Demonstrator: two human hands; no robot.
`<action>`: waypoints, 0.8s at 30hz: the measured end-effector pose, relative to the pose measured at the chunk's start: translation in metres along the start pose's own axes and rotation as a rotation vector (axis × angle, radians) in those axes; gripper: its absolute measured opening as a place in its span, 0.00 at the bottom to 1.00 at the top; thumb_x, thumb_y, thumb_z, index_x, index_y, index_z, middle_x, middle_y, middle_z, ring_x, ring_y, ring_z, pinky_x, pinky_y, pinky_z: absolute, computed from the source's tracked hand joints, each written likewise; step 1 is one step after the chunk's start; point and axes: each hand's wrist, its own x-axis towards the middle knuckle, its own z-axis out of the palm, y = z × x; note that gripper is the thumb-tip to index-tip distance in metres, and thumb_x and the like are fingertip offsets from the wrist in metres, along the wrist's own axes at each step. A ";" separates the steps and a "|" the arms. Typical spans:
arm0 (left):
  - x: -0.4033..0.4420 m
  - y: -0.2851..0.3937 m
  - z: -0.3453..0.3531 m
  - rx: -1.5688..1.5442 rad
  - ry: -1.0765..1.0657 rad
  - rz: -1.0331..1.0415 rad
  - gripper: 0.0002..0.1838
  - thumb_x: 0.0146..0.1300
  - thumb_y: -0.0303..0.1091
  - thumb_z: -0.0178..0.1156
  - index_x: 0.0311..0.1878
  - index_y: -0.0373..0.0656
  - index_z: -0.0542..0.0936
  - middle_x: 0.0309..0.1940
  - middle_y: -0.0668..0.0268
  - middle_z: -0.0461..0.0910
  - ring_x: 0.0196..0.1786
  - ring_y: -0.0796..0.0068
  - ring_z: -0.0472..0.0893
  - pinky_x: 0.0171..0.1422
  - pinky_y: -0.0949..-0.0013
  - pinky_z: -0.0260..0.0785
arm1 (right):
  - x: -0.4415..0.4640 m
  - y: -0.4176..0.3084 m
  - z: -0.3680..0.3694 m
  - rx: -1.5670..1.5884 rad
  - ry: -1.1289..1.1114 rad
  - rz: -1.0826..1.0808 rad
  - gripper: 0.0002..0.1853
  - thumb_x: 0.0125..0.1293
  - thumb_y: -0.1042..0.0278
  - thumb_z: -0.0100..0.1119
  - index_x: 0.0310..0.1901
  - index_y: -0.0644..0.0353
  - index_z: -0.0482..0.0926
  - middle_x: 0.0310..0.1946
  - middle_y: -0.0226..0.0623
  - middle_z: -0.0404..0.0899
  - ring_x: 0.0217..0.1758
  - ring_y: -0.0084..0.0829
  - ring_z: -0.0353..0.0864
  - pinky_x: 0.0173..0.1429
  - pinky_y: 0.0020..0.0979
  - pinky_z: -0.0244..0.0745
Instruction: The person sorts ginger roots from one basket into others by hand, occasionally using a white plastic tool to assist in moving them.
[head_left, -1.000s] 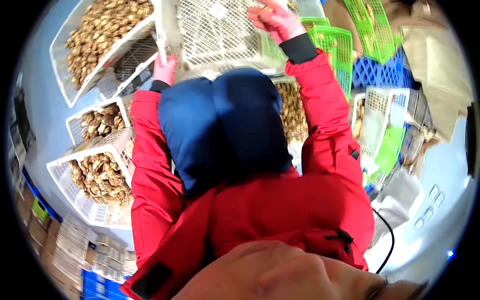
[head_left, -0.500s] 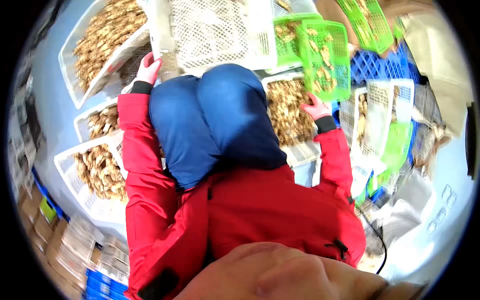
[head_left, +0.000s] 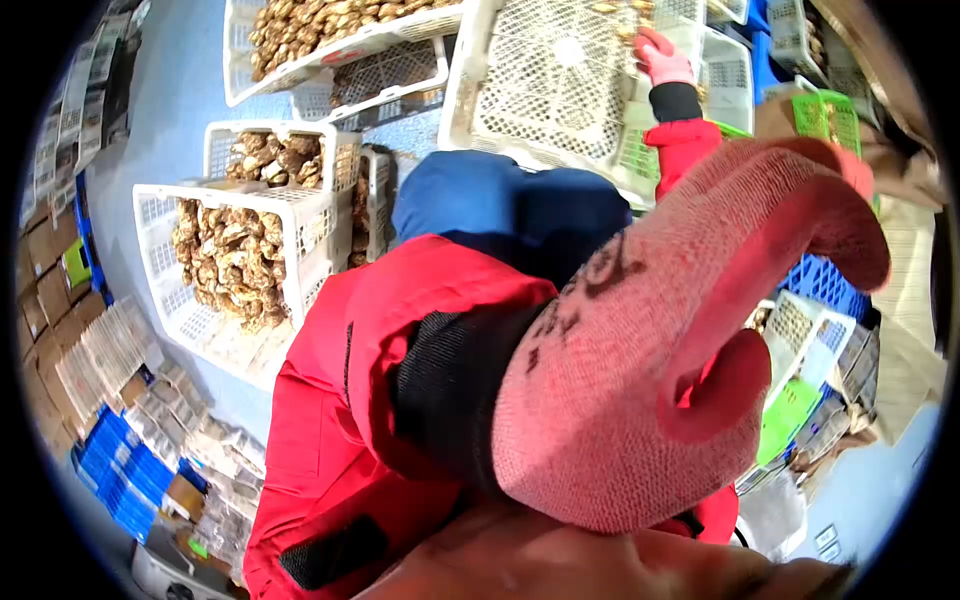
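Note:
My left hand [head_left: 640, 350], in a pink knit glove with black writing, fills the view close to the camera. Its fingers curve over to the right, apart from the thumb, with nothing visible between them. Farther away, my right hand [head_left: 665, 60], also gloved, reaches over the right side of a white mesh basket [head_left: 455, 100]. Its fingers are somewhat bent but apart, beside a few small tan pieces. I see nothing held in it.
Knobbly tan-brown pieces [head_left: 235, 255] fill a white crate [head_left: 150, 230] on the left. Another heap [head_left: 335, 30] lies in a crate at the top. Green baskets [head_left: 835, 115] and a blue crate [head_left: 825, 285] stand right. Cartons [head_left: 50, 310] line the far left.
My left hand has left the crate edge at upper left and risen close to the camera. My right hand has moved from the brown pieces up to the white basket. The view has shifted.

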 end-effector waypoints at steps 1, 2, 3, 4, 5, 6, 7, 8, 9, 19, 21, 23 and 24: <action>0.001 -0.003 -0.008 -0.010 0.002 -0.003 0.22 0.51 0.23 0.52 0.53 0.34 0.66 0.50 0.58 0.68 0.53 0.69 0.68 0.56 0.72 0.59 | 0.033 0.017 0.007 -0.297 0.051 -0.078 0.19 0.56 0.62 0.54 0.50 0.55 0.73 0.39 0.36 0.78 0.41 0.26 0.77 0.44 0.26 0.71; 0.004 -0.005 -0.016 -0.018 0.006 -0.004 0.22 0.52 0.23 0.52 0.53 0.34 0.66 0.50 0.57 0.68 0.53 0.68 0.68 0.57 0.72 0.59 | 0.055 0.038 0.010 -0.572 0.163 -0.098 0.21 0.54 0.58 0.55 0.50 0.52 0.74 0.39 0.38 0.79 0.41 0.30 0.78 0.45 0.29 0.71; 0.006 -0.008 -0.025 -0.017 0.014 -0.007 0.22 0.52 0.23 0.52 0.53 0.34 0.66 0.50 0.57 0.68 0.54 0.68 0.68 0.57 0.72 0.59 | 0.065 0.035 0.019 -0.848 0.276 -0.126 0.22 0.51 0.55 0.55 0.50 0.48 0.74 0.39 0.40 0.79 0.41 0.34 0.78 0.45 0.33 0.71; 0.008 -0.012 -0.034 -0.020 0.022 -0.011 0.23 0.52 0.24 0.53 0.54 0.34 0.66 0.51 0.57 0.68 0.54 0.68 0.68 0.57 0.72 0.58 | 0.077 0.042 0.026 -0.845 0.307 -0.119 0.22 0.50 0.53 0.55 0.49 0.46 0.74 0.39 0.41 0.78 0.42 0.37 0.77 0.47 0.35 0.70; 0.011 -0.015 -0.042 -0.021 0.030 -0.016 0.23 0.52 0.24 0.53 0.54 0.34 0.65 0.51 0.57 0.67 0.55 0.68 0.67 0.58 0.72 0.58 | 0.091 0.052 0.030 -0.843 0.336 -0.108 0.23 0.49 0.51 0.55 0.48 0.44 0.75 0.40 0.42 0.77 0.44 0.40 0.76 0.48 0.37 0.69; 0.012 -0.019 -0.052 -0.019 0.038 -0.018 0.23 0.53 0.25 0.53 0.54 0.33 0.65 0.51 0.57 0.67 0.55 0.68 0.67 0.58 0.72 0.58 | 0.097 0.055 0.035 -0.928 0.334 -0.173 0.22 0.49 0.53 0.55 0.47 0.47 0.75 0.42 0.42 0.77 0.47 0.39 0.74 0.50 0.36 0.68; 0.014 -0.024 -0.064 -0.015 0.051 -0.019 0.23 0.53 0.25 0.54 0.54 0.33 0.65 0.52 0.56 0.67 0.55 0.67 0.67 0.59 0.72 0.57 | 0.103 0.058 0.041 -1.013 0.338 -0.238 0.21 0.49 0.55 0.54 0.46 0.50 0.75 0.44 0.43 0.76 0.50 0.38 0.73 0.51 0.35 0.67; 0.017 -0.031 -0.077 -0.011 0.061 -0.022 0.23 0.53 0.25 0.54 0.54 0.33 0.65 0.52 0.56 0.67 0.56 0.67 0.66 0.59 0.72 0.57 | 0.102 0.067 0.050 -1.035 0.398 -0.250 0.19 0.52 0.56 0.51 0.47 0.50 0.75 0.45 0.43 0.75 0.51 0.37 0.72 0.52 0.35 0.67; 0.015 -0.041 -0.093 0.003 0.097 -0.048 0.23 0.54 0.26 0.54 0.54 0.33 0.65 0.52 0.56 0.66 0.56 0.67 0.66 0.59 0.72 0.57 | 0.109 0.073 0.051 -1.099 0.380 -0.201 0.18 0.56 0.57 0.47 0.48 0.50 0.74 0.46 0.43 0.75 0.51 0.37 0.72 0.52 0.35 0.67; -0.144 -0.271 -0.256 0.444 0.820 -0.703 0.23 0.52 0.32 0.54 0.52 0.36 0.67 0.43 0.55 0.73 0.44 0.65 0.73 0.49 0.67 0.66 | 0.078 0.037 0.054 0.845 -0.117 0.037 0.25 0.56 0.72 0.55 0.57 0.56 0.65 0.48 0.43 0.71 0.49 0.34 0.71 0.53 0.36 0.68; -0.155 -0.286 -0.268 0.606 0.723 -0.679 0.21 0.53 0.31 0.53 0.52 0.36 0.68 0.41 0.55 0.73 0.44 0.65 0.73 0.50 0.68 0.64 | 0.063 0.020 0.065 1.223 -0.419 -0.050 0.26 0.58 0.75 0.53 0.58 0.57 0.60 0.53 0.45 0.64 0.54 0.40 0.66 0.57 0.42 0.64; -0.145 -0.274 -0.260 0.626 0.727 -0.724 0.21 0.54 0.32 0.52 0.51 0.35 0.67 0.41 0.54 0.73 0.45 0.63 0.72 0.52 0.68 0.64 | 0.039 -0.002 0.074 1.262 -0.514 -0.101 0.26 0.60 0.76 0.51 0.59 0.60 0.56 0.54 0.46 0.64 0.56 0.41 0.65 0.59 0.41 0.63; -0.147 -0.279 -0.261 0.582 0.757 -0.700 0.21 0.54 0.32 0.52 0.51 0.36 0.67 0.41 0.54 0.73 0.44 0.63 0.72 0.51 0.68 0.64 | 0.031 -0.015 0.079 1.158 -0.467 -0.097 0.26 0.60 0.75 0.50 0.59 0.60 0.56 0.54 0.46 0.64 0.56 0.41 0.65 0.59 0.40 0.63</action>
